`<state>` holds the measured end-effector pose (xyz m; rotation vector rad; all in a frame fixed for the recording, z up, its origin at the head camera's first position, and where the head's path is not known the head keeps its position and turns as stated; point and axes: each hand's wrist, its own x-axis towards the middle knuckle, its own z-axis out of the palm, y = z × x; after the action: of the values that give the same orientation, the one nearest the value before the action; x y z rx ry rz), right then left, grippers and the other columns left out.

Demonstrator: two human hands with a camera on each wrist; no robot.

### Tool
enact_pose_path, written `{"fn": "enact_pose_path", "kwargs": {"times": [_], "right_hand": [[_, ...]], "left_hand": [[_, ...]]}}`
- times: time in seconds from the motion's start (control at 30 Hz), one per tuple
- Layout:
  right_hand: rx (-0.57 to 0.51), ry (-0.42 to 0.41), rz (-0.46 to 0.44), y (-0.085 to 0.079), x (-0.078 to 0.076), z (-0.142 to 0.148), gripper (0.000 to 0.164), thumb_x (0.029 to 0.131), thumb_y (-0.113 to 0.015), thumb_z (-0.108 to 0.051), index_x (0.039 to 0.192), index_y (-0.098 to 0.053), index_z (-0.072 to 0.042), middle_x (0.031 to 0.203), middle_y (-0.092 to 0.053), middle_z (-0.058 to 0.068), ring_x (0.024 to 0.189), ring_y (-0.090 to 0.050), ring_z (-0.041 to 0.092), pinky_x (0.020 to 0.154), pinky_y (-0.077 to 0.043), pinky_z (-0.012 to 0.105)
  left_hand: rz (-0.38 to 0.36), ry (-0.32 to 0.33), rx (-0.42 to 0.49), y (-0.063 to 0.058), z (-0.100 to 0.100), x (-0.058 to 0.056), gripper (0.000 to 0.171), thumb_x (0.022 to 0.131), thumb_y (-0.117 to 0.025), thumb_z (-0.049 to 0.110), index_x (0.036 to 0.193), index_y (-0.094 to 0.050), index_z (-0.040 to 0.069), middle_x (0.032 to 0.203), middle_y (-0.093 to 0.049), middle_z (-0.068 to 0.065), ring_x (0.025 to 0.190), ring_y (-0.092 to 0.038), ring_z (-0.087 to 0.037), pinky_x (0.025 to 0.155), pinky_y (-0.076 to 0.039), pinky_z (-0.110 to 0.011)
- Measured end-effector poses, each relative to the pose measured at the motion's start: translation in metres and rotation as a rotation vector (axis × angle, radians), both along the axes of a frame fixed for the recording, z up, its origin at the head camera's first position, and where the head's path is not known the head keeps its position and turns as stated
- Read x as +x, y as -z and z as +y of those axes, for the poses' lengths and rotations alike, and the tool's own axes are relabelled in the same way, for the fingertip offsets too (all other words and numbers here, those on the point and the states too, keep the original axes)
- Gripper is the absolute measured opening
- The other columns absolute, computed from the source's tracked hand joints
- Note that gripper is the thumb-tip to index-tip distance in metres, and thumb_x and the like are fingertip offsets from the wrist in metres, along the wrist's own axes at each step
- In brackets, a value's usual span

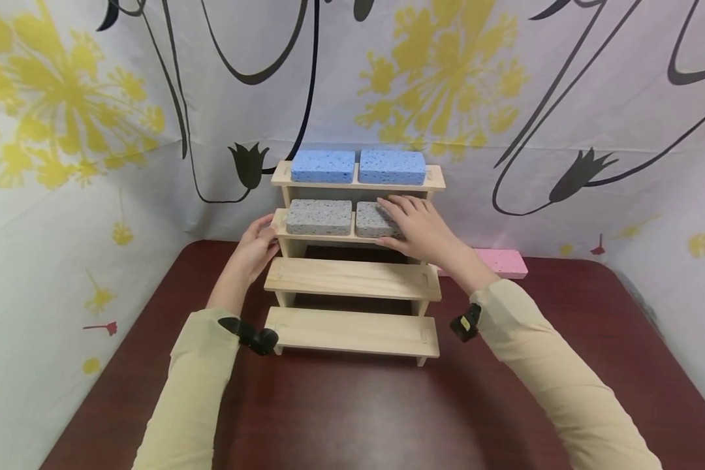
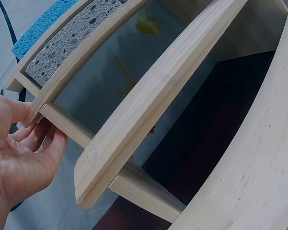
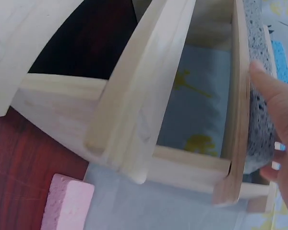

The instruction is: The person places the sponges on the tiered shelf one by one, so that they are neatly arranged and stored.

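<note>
A wooden tiered shelf stand (image 1: 352, 279) with step-like boards stands on the table. My left hand (image 1: 251, 253) pinches the left end of the second board from the top; in the left wrist view the thumb lies at the board's edge and the fingers curl beneath. On that board lie two speckled grey sponges, a left grey sponge (image 1: 319, 217) and a right grey sponge (image 1: 373, 220). My right hand (image 1: 423, 228) holds the right one, thumb in front, fingers over its top and far side, hiding its right part. Two blue sponges (image 1: 323, 166) lie on the top board.
A pink sponge (image 1: 502, 262) lies on the dark red-brown table (image 1: 352, 411), right of the stand and partly behind my right forearm. Close behind the stand hangs a white cloth (image 1: 341, 85) with yellow and grey flower prints. Each wrist wears a black strap camera (image 1: 465, 322).
</note>
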<state>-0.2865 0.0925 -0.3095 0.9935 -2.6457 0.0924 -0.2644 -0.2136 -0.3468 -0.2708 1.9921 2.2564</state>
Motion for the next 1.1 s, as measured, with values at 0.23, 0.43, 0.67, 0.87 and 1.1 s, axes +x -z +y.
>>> {"fn": "enact_pose_path", "kwargs": {"times": [0.23,0.43,0.67,0.87,1.1], "right_hand": [[-0.164,-0.046,0.081,0.006,0.0,0.023,0.072,0.077,-0.069,-0.044,0.134,-0.044,-0.008,0.131,-0.046,0.018,0.119,-0.043,0.038,0.101,-0.034,0.053],[-0.279,-0.05,0.098,0.014,0.002,0.051,0.073,0.071,-0.076,-0.036,0.131,-0.047,-0.006,0.126,-0.049,0.019,0.118,-0.044,0.037,0.099,-0.035,0.054],[-0.395,-0.043,0.091,0.033,0.001,0.086,0.08,0.063,-0.083,-0.027,0.13,-0.046,-0.005,0.124,-0.049,0.022,0.114,-0.046,0.039,0.094,-0.038,0.053],[-0.42,0.059,-0.01,0.049,-0.001,0.111,0.08,0.066,-0.081,-0.029,0.133,-0.044,-0.007,0.126,-0.048,0.021,0.117,-0.044,0.039,0.096,-0.037,0.054],[-0.428,0.177,-0.14,0.066,-0.003,0.135,0.081,0.071,-0.078,-0.03,0.138,-0.038,-0.009,0.131,-0.043,0.024,0.121,-0.039,0.041,0.096,-0.034,0.059]], "left_hand": [[0.001,0.004,-0.011,0.001,0.001,0.0,0.052,0.1,-0.03,0.018,0.147,-0.01,0.016,0.151,-0.016,-0.012,0.138,-0.021,-0.021,0.116,-0.018,-0.031],[-0.004,0.009,-0.028,0.002,0.0,-0.001,0.052,0.1,-0.03,0.018,0.147,-0.01,0.017,0.151,-0.018,-0.011,0.137,-0.023,-0.021,0.116,-0.02,-0.031],[0.004,0.009,-0.027,0.003,-0.001,-0.001,0.051,0.1,-0.03,0.018,0.147,-0.011,0.017,0.151,-0.019,-0.011,0.137,-0.024,-0.02,0.115,-0.02,-0.031],[-0.002,0.002,-0.028,0.005,-0.002,0.0,0.051,0.1,-0.03,0.018,0.147,-0.01,0.017,0.151,-0.019,-0.011,0.137,-0.023,-0.021,0.115,-0.02,-0.03],[0.005,0.009,-0.009,0.004,-0.001,-0.001,0.052,0.1,-0.031,0.018,0.147,-0.011,0.017,0.151,-0.019,-0.012,0.137,-0.023,-0.021,0.115,-0.02,-0.031]]}}
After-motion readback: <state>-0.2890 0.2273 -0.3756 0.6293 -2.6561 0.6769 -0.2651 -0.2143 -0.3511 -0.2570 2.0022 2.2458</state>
